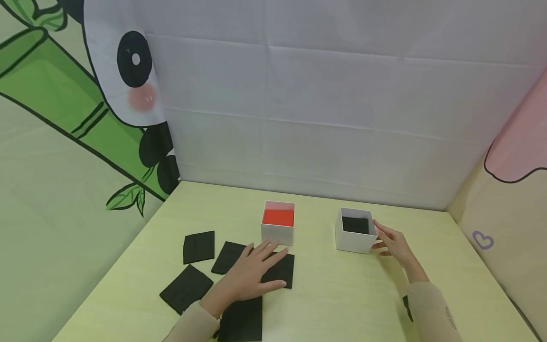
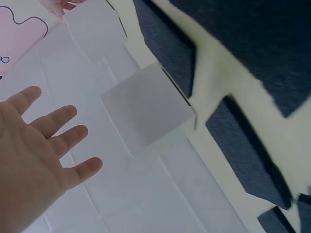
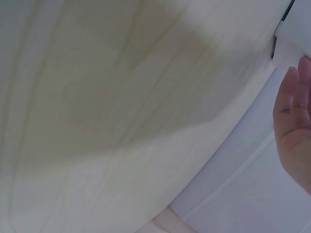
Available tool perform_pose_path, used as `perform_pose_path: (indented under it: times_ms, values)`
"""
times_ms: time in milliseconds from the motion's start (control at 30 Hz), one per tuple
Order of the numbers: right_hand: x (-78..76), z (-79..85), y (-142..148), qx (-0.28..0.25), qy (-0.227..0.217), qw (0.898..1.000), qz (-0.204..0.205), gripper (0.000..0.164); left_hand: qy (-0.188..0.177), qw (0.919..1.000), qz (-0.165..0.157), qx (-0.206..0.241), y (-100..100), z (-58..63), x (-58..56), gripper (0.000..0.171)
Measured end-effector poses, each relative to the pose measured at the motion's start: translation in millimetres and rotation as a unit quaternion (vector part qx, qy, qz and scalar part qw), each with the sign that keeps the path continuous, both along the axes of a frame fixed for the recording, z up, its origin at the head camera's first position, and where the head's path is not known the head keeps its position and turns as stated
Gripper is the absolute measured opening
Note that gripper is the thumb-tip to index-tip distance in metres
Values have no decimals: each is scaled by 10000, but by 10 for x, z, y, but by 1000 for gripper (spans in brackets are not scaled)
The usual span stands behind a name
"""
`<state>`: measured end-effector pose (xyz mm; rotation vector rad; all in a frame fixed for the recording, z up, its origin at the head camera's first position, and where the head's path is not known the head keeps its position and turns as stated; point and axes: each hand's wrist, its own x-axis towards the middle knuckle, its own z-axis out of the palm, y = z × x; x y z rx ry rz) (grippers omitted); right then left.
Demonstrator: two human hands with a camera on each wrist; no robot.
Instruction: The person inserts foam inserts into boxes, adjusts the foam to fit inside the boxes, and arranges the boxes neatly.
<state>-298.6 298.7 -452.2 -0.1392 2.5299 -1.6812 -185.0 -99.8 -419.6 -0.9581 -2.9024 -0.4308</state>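
Observation:
My left hand hovers palm down with fingers spread over several flat black squares on the table. Its fingertips overlap the lower front of a white open box with red material inside. In the left wrist view the left hand has nothing in its fingers, and that box stands beyond them. At the right, my right hand touches the right side of a second white box, which holds a black piece. Nearly straight fingers meet this box's wall in the right wrist view.
More black squares lie left of the left hand, one at the back and one nearer. Another black square lies beside the left sleeve. A white cloth hangs behind the table. A small dark thing shows by the right sleeve.

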Motion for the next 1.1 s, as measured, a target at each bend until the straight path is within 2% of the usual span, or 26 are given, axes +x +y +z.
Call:
perform_pose_path:
  times_ms: [167,300,833,1100]
  values:
    - [1,-14,2,-19,47,10000,61,47,-470,9984,281,108,-146,-81,91,67]
    - [8,-21,7,3,80,10000,59,49,-781,9960,349,243,-253,-151,159,64]
    - [28,9,14,89,15,10000,29,48,-1079,9937,139,-283,-497,-331,426,64]
    - [33,14,1,46,-9,10000,56,49,-1302,9888,293,-662,-573,-405,500,65]
